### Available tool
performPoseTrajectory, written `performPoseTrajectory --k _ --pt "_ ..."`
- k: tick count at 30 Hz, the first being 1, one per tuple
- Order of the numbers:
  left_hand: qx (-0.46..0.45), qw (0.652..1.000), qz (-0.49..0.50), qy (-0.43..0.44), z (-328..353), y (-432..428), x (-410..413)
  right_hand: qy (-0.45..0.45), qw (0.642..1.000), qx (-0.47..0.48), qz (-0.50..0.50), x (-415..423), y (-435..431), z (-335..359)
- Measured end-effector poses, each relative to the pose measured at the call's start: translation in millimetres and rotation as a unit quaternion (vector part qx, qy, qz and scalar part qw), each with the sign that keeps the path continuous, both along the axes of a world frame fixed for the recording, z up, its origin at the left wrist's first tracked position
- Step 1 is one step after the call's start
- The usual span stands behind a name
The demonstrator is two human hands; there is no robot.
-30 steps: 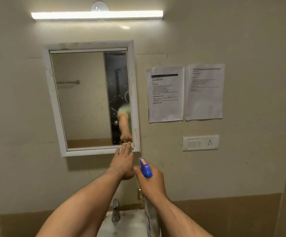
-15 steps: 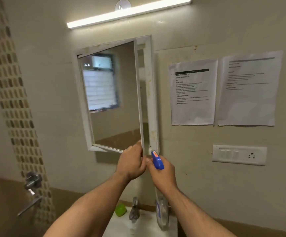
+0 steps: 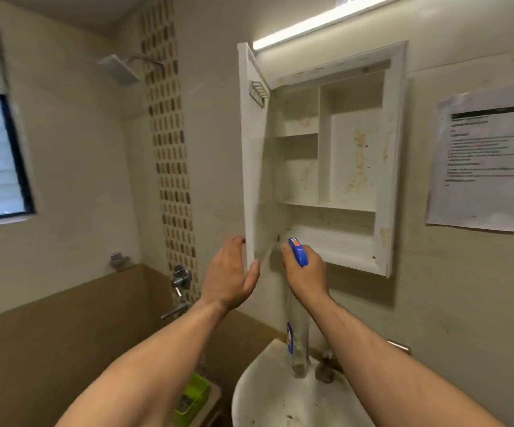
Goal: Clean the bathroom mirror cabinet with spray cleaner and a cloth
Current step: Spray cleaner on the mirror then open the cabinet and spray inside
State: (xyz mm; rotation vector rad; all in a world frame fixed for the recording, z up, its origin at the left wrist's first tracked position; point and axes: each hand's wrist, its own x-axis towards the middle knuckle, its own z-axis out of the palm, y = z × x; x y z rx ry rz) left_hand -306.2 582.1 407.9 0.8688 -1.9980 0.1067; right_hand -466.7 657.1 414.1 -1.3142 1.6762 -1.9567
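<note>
Your left hand is spread flat against the edge of the cabinet door, grasping nothing, likely to hold it wide. Your right hand grips the spray bottle, aimed into the wall-mounted mirror cabinet, whose empty shelves are yellow-stained.

white matt cabinet interior, smooth, blotched with brownish stains | glossy blue plastic spray trigger on a clear plastic bottle | shiny chrome metal tap fitting | crinkled white paper notice | glossy white ceramic basin, grimy
</note>
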Motion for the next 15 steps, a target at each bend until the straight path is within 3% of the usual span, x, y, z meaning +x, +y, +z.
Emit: performPoseTrajectory --k 3,8,15 --pt "-0.023 0.996 0.081 -0.044 14 -19 42 -0.003 0.999 0.003 0.051 35 -20 11" --pt "0.035 0.988 0.126 -0.077 26 -54 74 0.015 0.994 -0.013 0.104 75 -48 30" --pt "-0.057 0.97 0.2 -0.129 49 -109 88 0.031 0.993 -0.026 0.107 83 -81 62"
